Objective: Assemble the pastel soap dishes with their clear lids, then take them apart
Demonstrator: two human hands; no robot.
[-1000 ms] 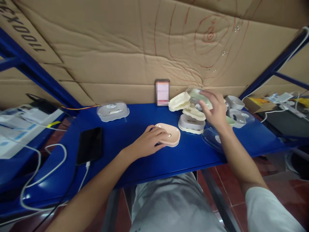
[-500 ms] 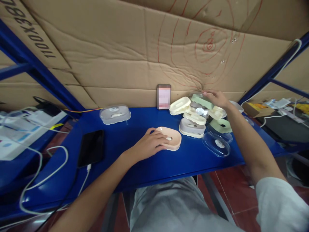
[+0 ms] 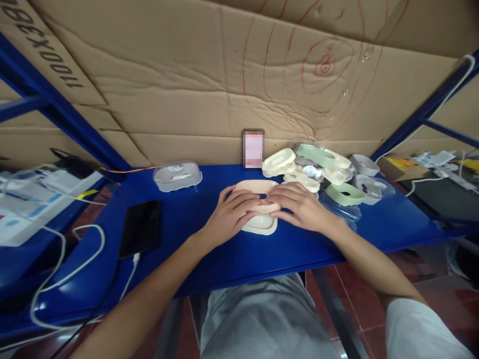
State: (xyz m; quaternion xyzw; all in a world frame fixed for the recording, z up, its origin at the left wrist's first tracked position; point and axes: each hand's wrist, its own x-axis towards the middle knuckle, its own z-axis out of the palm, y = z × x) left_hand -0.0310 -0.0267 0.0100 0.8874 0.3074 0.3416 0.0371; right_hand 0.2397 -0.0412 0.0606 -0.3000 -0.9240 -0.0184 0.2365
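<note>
My left hand [image 3: 228, 215] and my right hand [image 3: 297, 207] both grip a peach soap dish [image 3: 251, 186] held just over a cream tray [image 3: 259, 225] on the blue table [image 3: 194, 209]. The fingers cover the dish's middle. Whether the dish touches the tray below is hard to tell. Just right of my right hand lies a heap of cream, green and grey soap-dish parts [image 3: 318, 169] with clear lids [image 3: 342, 209].
A closed grey soap box with clear lid [image 3: 177, 175] sits at back left. A black phone [image 3: 140, 227] on a white cable [image 3: 67, 271] lies left. A small phone [image 3: 253, 148] leans on the cardboard wall [image 3: 209, 80]. Boxes and cables fill both side shelves.
My right hand left the heap at the back right and came to the peach dish. Both hands now hold the dish, lifted above a cream tray.
</note>
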